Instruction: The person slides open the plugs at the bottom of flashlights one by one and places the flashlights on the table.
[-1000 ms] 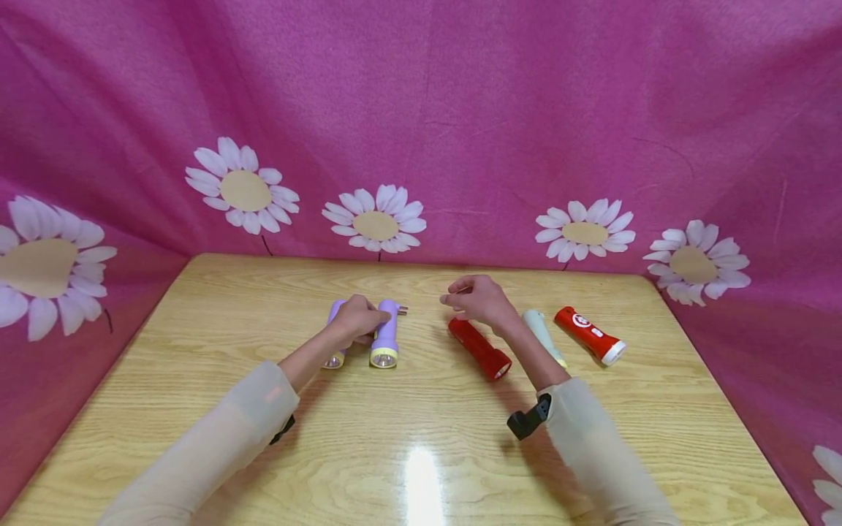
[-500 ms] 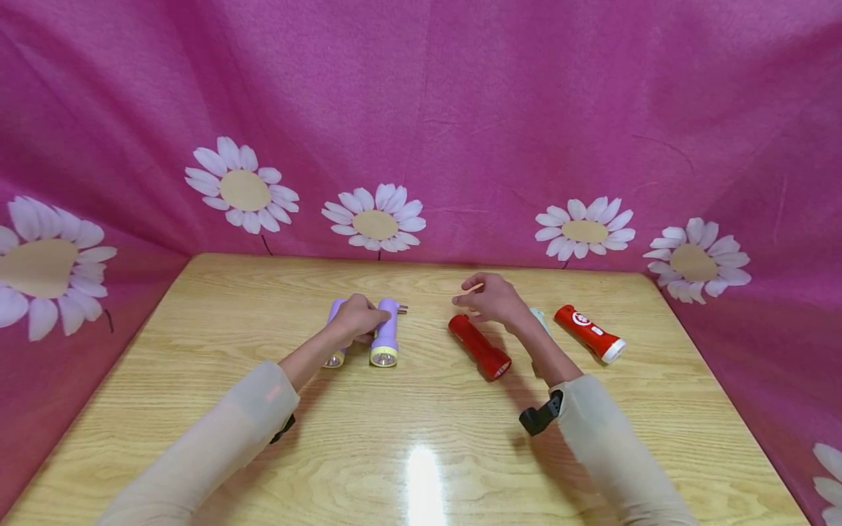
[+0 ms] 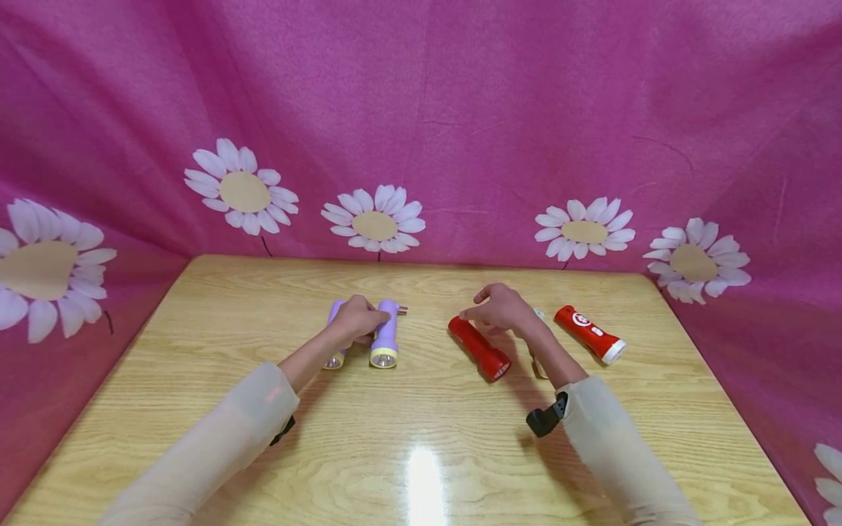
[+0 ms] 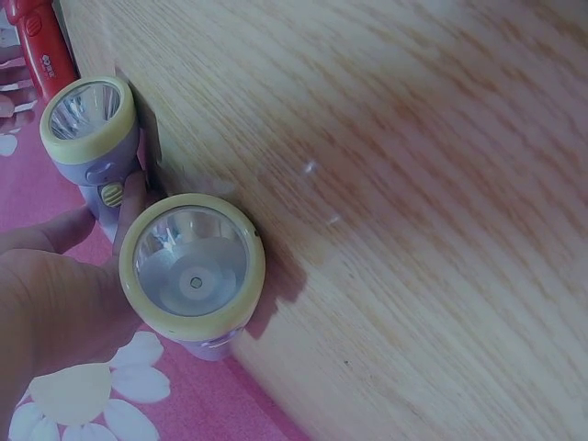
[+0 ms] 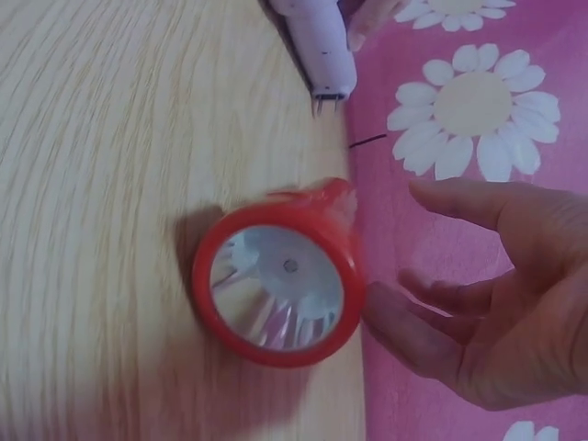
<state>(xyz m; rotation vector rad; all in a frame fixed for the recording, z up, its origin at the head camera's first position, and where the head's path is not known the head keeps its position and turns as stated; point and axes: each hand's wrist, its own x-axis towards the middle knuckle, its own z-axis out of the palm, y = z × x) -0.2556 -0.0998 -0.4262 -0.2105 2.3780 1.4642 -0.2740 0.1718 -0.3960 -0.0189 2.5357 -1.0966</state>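
Observation:
My left hand (image 3: 355, 319) pinches a purple flashlight (image 3: 387, 332) with a cream-rimmed head, lying on the table. In the left wrist view the thumb and a finger lie on either side of its body by the switch. A second purple flashlight (image 4: 188, 266) lies just left of it, partly hidden under that hand in the head view. My right hand (image 3: 503, 310) is over the back end of a red flashlight (image 3: 479, 347), fingers loosely bent and spread. In the right wrist view the fingertips come close to the red body; contact is hard to tell.
A pale green flashlight (image 3: 539, 369) lies mostly hidden beneath the right forearm. Further right is a red flashlight with a white head (image 3: 588, 332). Plug prongs (image 3: 403, 310) stick out behind the held flashlight. A pink flowered cloth (image 3: 460, 146) borders the wooden table (image 3: 329, 446).
My right hand first shifted right, then lowered toward the back end of the red flashlight. The left hand and the purple flashlights have stayed in place.

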